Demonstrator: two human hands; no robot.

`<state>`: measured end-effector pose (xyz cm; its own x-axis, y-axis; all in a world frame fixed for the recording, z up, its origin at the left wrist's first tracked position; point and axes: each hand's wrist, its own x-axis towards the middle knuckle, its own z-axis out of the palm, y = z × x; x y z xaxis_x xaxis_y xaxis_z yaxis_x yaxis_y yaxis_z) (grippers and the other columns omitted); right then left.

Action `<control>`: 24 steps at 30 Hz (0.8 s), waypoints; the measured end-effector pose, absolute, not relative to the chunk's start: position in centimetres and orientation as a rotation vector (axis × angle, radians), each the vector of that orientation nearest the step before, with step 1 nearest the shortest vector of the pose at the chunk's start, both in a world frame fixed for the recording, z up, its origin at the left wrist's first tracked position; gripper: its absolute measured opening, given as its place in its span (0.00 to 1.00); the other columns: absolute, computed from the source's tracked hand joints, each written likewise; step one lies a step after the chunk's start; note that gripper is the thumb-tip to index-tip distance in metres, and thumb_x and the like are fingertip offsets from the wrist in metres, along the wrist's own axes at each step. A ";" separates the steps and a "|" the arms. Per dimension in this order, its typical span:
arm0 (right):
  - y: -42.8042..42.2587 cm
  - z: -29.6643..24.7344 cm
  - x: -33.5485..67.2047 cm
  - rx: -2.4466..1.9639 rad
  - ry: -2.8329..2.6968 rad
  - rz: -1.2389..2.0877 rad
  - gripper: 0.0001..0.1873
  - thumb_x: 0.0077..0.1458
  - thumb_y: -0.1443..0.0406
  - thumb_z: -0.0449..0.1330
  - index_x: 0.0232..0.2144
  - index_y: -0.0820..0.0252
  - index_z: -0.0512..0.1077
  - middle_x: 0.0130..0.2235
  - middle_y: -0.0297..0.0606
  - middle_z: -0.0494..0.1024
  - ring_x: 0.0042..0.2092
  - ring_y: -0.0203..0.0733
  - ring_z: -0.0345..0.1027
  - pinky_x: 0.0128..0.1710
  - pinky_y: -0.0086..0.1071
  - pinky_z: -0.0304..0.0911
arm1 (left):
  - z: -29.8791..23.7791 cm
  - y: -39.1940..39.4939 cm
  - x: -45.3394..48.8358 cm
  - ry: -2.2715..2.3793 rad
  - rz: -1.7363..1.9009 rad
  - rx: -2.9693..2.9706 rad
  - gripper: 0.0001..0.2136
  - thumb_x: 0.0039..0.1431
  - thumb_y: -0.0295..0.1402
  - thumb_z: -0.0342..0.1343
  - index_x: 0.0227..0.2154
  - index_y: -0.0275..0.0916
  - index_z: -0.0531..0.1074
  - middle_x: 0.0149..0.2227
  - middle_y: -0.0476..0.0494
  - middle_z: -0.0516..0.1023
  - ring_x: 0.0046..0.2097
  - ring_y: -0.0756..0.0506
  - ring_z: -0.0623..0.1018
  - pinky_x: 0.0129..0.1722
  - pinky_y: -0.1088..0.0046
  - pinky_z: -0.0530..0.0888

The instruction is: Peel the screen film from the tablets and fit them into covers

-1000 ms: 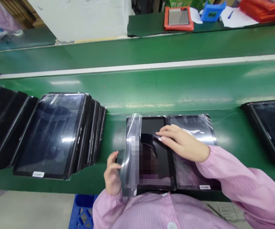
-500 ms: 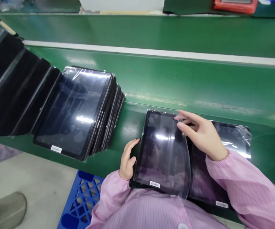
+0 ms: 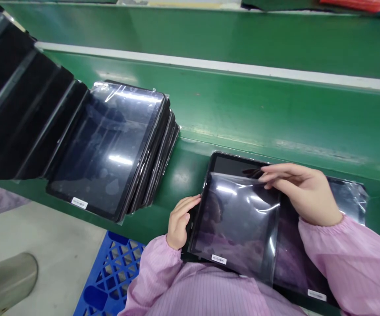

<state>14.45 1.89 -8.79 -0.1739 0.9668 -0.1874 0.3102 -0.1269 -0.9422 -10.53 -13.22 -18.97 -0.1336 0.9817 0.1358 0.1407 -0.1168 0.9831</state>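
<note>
A black tablet with a small white label near its bottom edge lies in front of me. My right hand pinches a clear protective film at its upper right corner. The film's upper edge is lifted off the glass, and the bare top strip of the screen shows. My left hand has its fingers extended and apart, the tips touching the tablet's left edge. Partly under my right arm lies a second tablet, also labelled and with film at its top corner.
To the left stands a stack of tablets, with dark slabs leaning in a row beside it. All rest on a green bench with a raised back. Below are a blue plastic pallet and a metal cylinder. A red object shows above.
My right hand has drawn the film's top corner down and to the right, uncovering the upper part of the screen. My left hand stays at the tablet's left edge.
</note>
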 end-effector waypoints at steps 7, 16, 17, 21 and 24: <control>2.3 -8.8 15.1 -1.178 -1.309 1.533 0.11 0.43 0.72 0.60 0.14 0.55 0.70 0.16 0.36 0.72 0.26 0.45 0.70 0.30 0.40 0.65 | -18.8 -13.2 -10.5 1.352 1.347 1.290 0.20 0.68 0.37 0.41 0.52 0.42 0.76 0.54 0.42 0.78 0.56 0.39 0.76 0.56 0.57 0.70; 2.6 -8.2 15.5 -1.179 -1.304 1.648 0.14 0.44 0.72 0.56 0.12 0.56 0.62 0.14 0.37 0.64 0.26 0.46 0.65 0.29 0.40 0.58 | -18.9 -13.3 -10.5 1.342 1.344 1.275 0.19 0.68 0.36 0.42 0.52 0.44 0.76 0.55 0.44 0.78 0.57 0.40 0.75 0.57 0.58 0.69; 2.6 -8.3 15.7 -1.171 -1.301 1.669 0.14 0.44 0.72 0.56 0.12 0.56 0.62 0.14 0.37 0.64 0.25 0.46 0.65 0.29 0.40 0.58 | -18.8 -13.3 -10.5 1.347 1.341 1.275 0.20 0.68 0.36 0.42 0.52 0.43 0.76 0.55 0.44 0.78 0.57 0.40 0.75 0.57 0.58 0.70; 2.8 -8.4 16.4 -1.171 -1.278 1.710 0.15 0.45 0.71 0.57 0.12 0.55 0.62 0.14 0.37 0.61 0.25 0.46 0.64 0.28 0.41 0.58 | -18.8 -13.3 -10.5 1.363 1.332 1.278 0.20 0.68 0.38 0.42 0.51 0.42 0.76 0.54 0.43 0.78 0.56 0.38 0.76 0.56 0.56 0.71; 2.9 -8.3 16.2 -1.202 -1.272 1.707 0.16 0.45 0.69 0.59 0.11 0.54 0.61 0.13 0.36 0.58 0.24 0.45 0.63 0.28 0.41 0.58 | -18.8 -13.3 -10.5 1.362 1.347 1.268 0.20 0.68 0.38 0.42 0.51 0.41 0.77 0.53 0.42 0.79 0.56 0.38 0.76 0.56 0.56 0.71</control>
